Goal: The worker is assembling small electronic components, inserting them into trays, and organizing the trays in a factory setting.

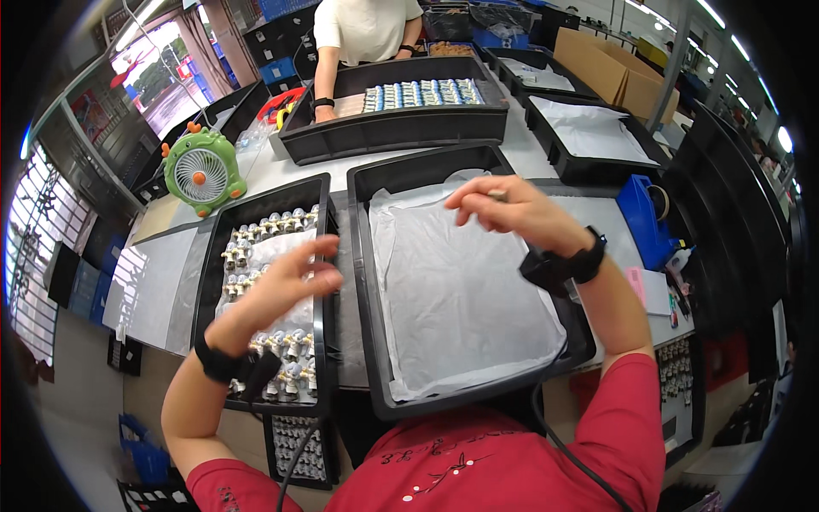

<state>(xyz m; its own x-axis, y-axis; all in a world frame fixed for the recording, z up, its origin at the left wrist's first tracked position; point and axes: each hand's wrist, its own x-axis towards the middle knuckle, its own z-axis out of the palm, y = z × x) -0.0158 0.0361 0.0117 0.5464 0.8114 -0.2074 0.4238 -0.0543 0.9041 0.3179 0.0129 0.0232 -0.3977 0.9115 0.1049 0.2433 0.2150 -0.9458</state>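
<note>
My left hand (294, 277) hovers over the right side of a black tray (324, 256), its fingers apart with nothing visible between them. In that tray stand rows of small white, grey and gold figurines (277, 224), with white sheet between some rows. Above the far part of a second black tray (367, 299) is my right hand (508, 209), its fingers curled together. A small, dull-coloured bit shows at those fingers, too small to name. White lining paper (465, 316) covers this second tray's floor, with no figurines visible on it. Both wrists wear black straps.
Across the table a co-worker's hand (326, 113) reaches into a large black tray (401, 132) of blue-and-white pieces. A green fan (203, 171) stands at left. To the right are a blue tape dispenser (644, 222) and a paper-lined tray (589, 128). Cables run beside my arms.
</note>
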